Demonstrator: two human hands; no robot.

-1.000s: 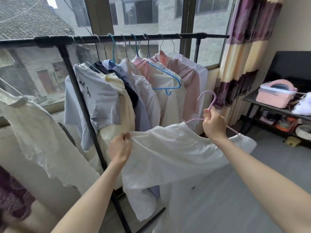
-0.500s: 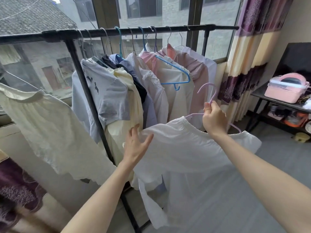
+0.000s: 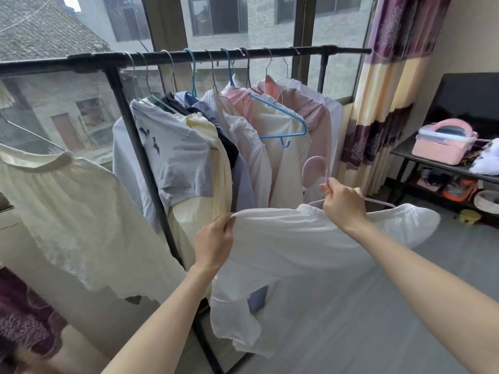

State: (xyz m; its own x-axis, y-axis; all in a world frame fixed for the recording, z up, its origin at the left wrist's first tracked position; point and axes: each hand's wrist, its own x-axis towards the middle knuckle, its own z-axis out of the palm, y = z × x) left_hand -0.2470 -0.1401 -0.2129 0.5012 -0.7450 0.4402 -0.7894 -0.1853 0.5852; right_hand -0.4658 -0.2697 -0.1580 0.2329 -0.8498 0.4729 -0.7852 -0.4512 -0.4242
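Note:
A white garment (image 3: 291, 247) hangs on a pale pink hanger (image 3: 313, 168) in front of me. My right hand (image 3: 341, 203) grips the hanger just below its hook. My left hand (image 3: 216, 238) pinches the garment's left shoulder edge and holds it stretched out. Behind them a black clothes rail (image 3: 216, 56) carries several shirts on hangers, among them a light blue printed T-shirt (image 3: 172, 157) and an empty blue hanger (image 3: 280, 117).
A cream blouse (image 3: 75, 217) hangs at the left of the rail's black upright post (image 3: 135, 157). A striped curtain (image 3: 388, 85) hangs at the right. Beyond it a dark shelf (image 3: 405, 153) holds a pink box (image 3: 445, 143). Grey floor (image 3: 405, 306) lies at the lower right.
My left hand let go of the garment, opened, and now pinches its shoulder edge again. My right hand kept hold of the hanger. The view has tilted down slightly.

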